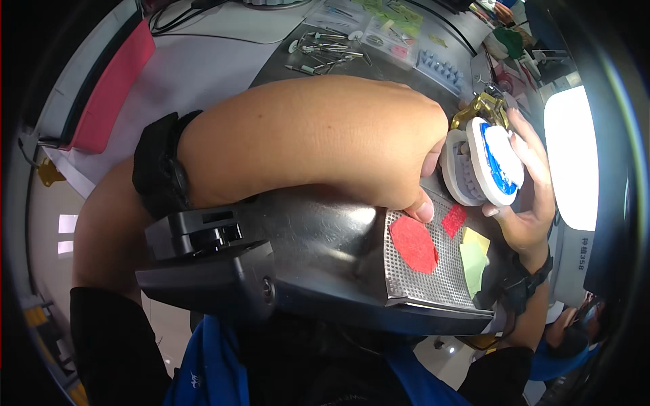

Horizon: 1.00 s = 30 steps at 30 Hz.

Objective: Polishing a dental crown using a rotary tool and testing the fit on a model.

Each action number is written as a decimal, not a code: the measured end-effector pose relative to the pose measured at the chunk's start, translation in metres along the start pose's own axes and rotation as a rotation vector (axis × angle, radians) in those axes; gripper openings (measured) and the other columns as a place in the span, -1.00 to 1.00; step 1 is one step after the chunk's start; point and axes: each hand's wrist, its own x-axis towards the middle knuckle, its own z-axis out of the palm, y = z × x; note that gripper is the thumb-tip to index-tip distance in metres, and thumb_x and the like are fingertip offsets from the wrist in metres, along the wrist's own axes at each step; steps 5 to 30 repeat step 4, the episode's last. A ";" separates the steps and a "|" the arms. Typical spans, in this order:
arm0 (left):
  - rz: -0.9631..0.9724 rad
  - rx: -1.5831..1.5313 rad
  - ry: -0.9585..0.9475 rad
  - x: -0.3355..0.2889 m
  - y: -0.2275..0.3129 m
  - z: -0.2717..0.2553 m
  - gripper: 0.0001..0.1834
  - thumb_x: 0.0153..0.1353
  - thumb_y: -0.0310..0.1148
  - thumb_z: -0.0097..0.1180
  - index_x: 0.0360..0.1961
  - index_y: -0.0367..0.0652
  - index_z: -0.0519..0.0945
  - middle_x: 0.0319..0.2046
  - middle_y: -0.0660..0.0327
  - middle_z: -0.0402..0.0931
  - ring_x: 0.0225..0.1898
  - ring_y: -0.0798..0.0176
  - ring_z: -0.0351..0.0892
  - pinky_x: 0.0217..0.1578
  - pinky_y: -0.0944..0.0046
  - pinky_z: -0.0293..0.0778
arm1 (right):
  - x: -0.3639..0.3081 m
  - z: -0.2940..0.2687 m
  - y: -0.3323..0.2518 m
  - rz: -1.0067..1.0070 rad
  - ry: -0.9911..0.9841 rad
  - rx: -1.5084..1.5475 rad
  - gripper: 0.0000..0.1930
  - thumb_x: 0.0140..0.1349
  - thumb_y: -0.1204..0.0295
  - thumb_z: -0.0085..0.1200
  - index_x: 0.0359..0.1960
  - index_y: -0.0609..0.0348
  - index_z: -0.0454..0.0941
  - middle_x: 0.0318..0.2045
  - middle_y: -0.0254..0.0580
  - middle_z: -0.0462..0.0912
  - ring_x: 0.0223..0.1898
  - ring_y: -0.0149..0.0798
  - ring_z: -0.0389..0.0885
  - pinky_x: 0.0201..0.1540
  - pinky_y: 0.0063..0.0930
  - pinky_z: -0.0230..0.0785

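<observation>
At the right, my right hand (535,179) grips a white dental model (478,162) from its outer side, thumb below and fingers above. The model has two plaster arches with teeth, blue material (493,159) on its outer base, and a brass-coloured articulator (485,110) behind. My left forearm reaches across the bench, and my left hand (413,152) is curled just left of the model. Its fingertips are mostly hidden, so what they hold cannot be made out. The left thumb points down over a perforated metal plate (406,285), by a red octagonal piece (414,244).
A smaller red scrap (453,220) and a yellow-green paper piece (473,260) lie on the plate. Rotary burs (325,51), a clear box (389,42) and a blue-grey rack (440,70) stand behind. A bright lamp (571,159) is at right; another person (572,335) sits lower right.
</observation>
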 end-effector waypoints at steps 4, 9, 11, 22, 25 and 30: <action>-0.030 -0.086 -0.007 0.006 -0.008 0.002 -0.72 0.23 -0.19 0.39 -0.28 -0.20 0.70 -0.23 0.11 0.63 -0.09 0.11 0.62 -0.07 0.13 0.50 | 0.000 0.005 0.013 -0.040 0.086 -0.004 -0.24 0.19 0.34 0.42 0.38 0.29 0.32 0.40 0.40 0.35 0.43 0.18 0.38 0.48 -0.01 0.15; -0.030 -0.086 -0.007 0.006 -0.008 0.002 -0.72 0.23 -0.19 0.39 -0.28 -0.20 0.70 -0.23 0.11 0.63 -0.09 0.11 0.62 -0.07 0.13 0.50 | 0.000 0.005 0.013 -0.040 0.086 -0.004 -0.24 0.19 0.34 0.42 0.38 0.29 0.32 0.40 0.40 0.35 0.43 0.18 0.38 0.48 -0.01 0.15; -0.030 -0.086 -0.007 0.006 -0.008 0.002 -0.72 0.23 -0.19 0.39 -0.28 -0.20 0.70 -0.23 0.11 0.63 -0.09 0.11 0.62 -0.07 0.13 0.50 | 0.000 0.005 0.013 -0.040 0.086 -0.004 -0.24 0.19 0.34 0.42 0.38 0.29 0.32 0.40 0.40 0.35 0.43 0.18 0.38 0.48 -0.01 0.15; -0.030 -0.086 -0.007 0.006 -0.008 0.002 -0.72 0.23 -0.19 0.39 -0.28 -0.20 0.70 -0.23 0.11 0.63 -0.09 0.11 0.62 -0.07 0.13 0.50 | 0.000 0.005 0.013 -0.040 0.086 -0.004 -0.24 0.19 0.34 0.42 0.38 0.29 0.32 0.40 0.40 0.35 0.43 0.18 0.38 0.48 -0.01 0.15; -0.030 -0.086 -0.007 0.006 -0.008 0.002 -0.72 0.23 -0.19 0.39 -0.28 -0.20 0.70 -0.23 0.11 0.63 -0.09 0.11 0.62 -0.07 0.13 0.50 | 0.000 0.005 0.013 -0.040 0.086 -0.004 -0.24 0.19 0.34 0.42 0.38 0.29 0.32 0.40 0.40 0.35 0.43 0.18 0.38 0.48 -0.01 0.15; -0.030 -0.086 -0.007 0.006 -0.008 0.002 -0.72 0.23 -0.19 0.39 -0.28 -0.20 0.70 -0.23 0.11 0.63 -0.09 0.11 0.62 -0.07 0.13 0.50 | 0.000 0.005 0.013 -0.040 0.086 -0.004 -0.24 0.19 0.34 0.42 0.38 0.29 0.32 0.40 0.40 0.35 0.43 0.18 0.38 0.48 -0.01 0.15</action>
